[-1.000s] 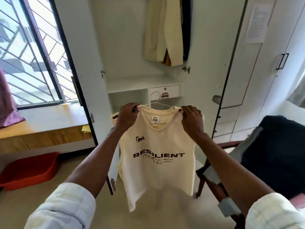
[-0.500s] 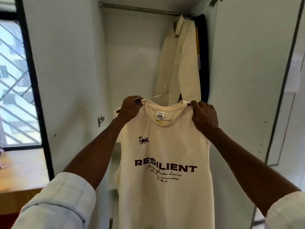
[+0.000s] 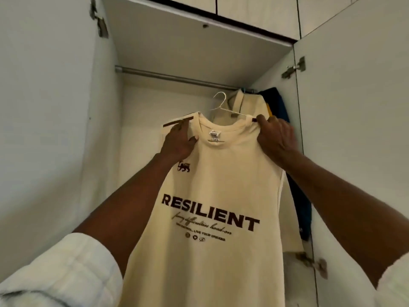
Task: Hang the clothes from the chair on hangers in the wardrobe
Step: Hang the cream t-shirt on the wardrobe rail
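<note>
The left hand (image 3: 177,142) and right hand (image 3: 274,138) are each gripping a shoulder of the cream tank top (image 3: 212,196), which is sitting on a wire hanger (image 3: 221,105) just below the wardrobe rail (image 3: 177,78). This looks like the hanging step for 1 garment. Next, the hook is needing a lift over the rail, left of the clothes already hanging (image 3: 247,103).

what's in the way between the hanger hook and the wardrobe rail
Nothing visible. The hanger hook sits just below the rail, with bare rail above it and to its left. The hung cream garment and blue garment crowd only the right end.
</note>
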